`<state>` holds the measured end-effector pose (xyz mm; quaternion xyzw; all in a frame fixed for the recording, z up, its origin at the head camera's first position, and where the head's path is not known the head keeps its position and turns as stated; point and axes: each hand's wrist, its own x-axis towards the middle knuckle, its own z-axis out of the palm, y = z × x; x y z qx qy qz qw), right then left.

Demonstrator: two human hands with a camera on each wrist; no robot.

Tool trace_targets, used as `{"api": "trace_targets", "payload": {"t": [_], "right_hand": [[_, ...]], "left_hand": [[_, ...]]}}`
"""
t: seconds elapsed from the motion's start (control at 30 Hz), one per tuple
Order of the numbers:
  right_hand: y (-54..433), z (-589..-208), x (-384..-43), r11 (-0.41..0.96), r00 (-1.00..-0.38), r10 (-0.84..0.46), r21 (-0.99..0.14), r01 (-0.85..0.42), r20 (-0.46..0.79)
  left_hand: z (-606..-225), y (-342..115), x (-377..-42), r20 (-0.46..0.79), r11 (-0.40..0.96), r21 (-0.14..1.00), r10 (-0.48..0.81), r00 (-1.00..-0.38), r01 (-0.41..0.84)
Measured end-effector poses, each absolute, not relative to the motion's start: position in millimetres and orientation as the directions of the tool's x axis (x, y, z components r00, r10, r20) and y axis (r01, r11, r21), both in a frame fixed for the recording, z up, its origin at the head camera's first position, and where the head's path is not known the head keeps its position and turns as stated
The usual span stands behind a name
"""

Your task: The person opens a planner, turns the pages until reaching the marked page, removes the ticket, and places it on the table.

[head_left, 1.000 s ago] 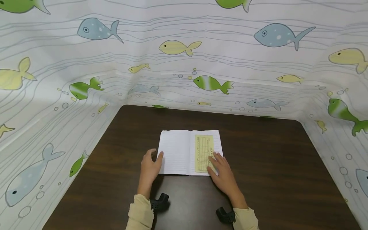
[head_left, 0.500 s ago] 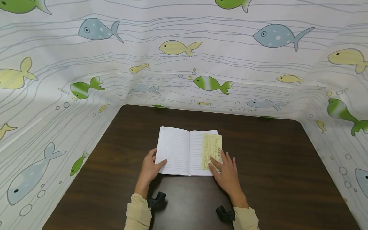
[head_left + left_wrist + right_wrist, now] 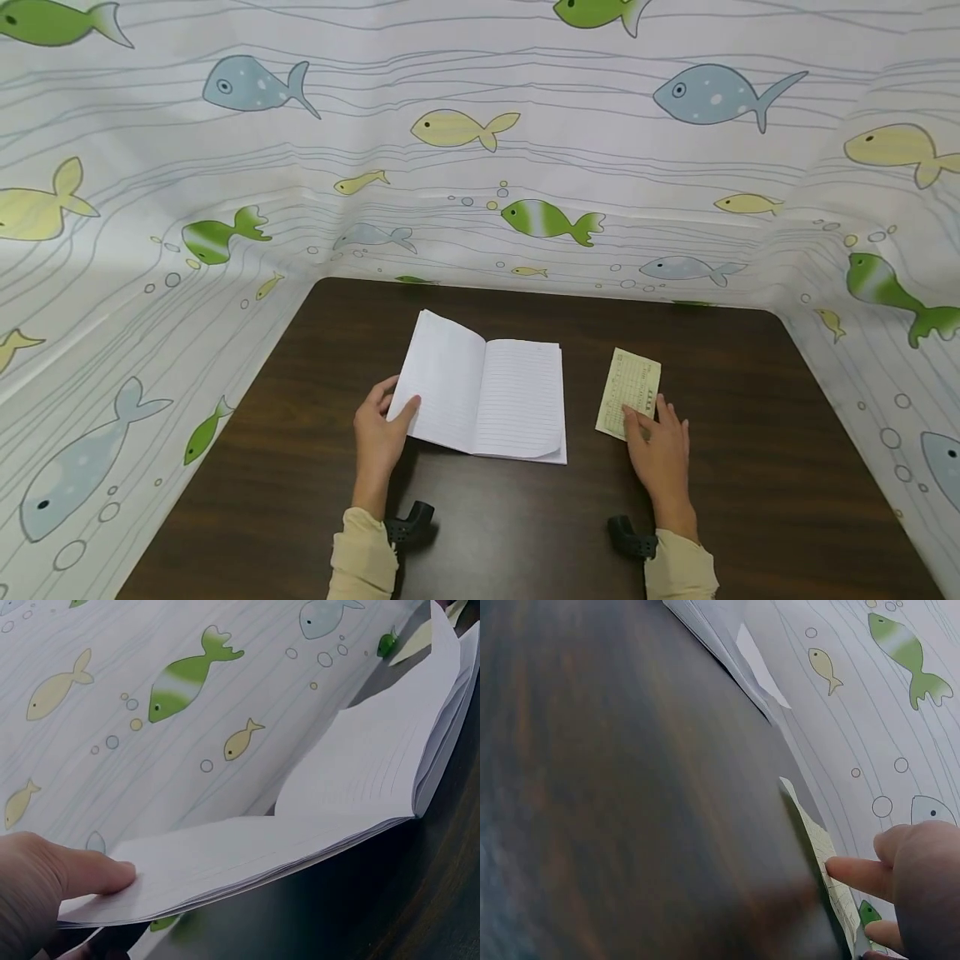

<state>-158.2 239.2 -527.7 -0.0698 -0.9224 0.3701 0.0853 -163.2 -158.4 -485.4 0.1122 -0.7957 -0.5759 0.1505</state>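
Observation:
A lined notebook [image 3: 517, 400] lies open on the dark table, its left half raised at the outer edge. My left hand [image 3: 381, 429] grips that left half, thumb on the page and fingers beneath the cover; the left wrist view shows the thumb [image 3: 97, 874] pressing near the page's edge. To the right of the notebook, my right hand [image 3: 660, 454] pinches a yellow printed slip of paper [image 3: 628, 385] by its lower right part. In the right wrist view the slip [image 3: 829, 859] stands at a slant over the table, the fingertips against it.
The brown wooden table [image 3: 750, 458] is enclosed by a white fish-patterned sheet [image 3: 465, 183] at the back and both sides. Each wrist wears a black camera mount [image 3: 411, 523]. The notebook's lower right page corner curls up slightly.
The yellow slip has come off the right page and moved right with my right hand. My left hand has lifted the notebook's left half and shifted slightly left.

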Motion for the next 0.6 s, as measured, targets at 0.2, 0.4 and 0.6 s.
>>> {"api": "trace_targets", "payload": {"t": [0.2, 0.4, 0.6], "right_hand": [[246, -529, -158, 0.691, -0.968, 0.221, -0.72, 0.071, 0.116], [241, -527, -153, 0.57, -0.911, 0.329, -0.822, -0.02, 0.25], [218, -526, -153, 0.541, -0.882, 0.202, -0.799, -0.262, 0.426]], "left_hand": [[-485, -155, -163, 0.14, 0.297, 0.954, -0.339, -0.93, 0.035], [-489, -131, -157, 0.283, 0.301, 0.923, -0.105, -0.953, 0.24], [-506, -102, -150, 0.183, 0.557, 0.724, 0.414, -0.892, 0.407]]}}
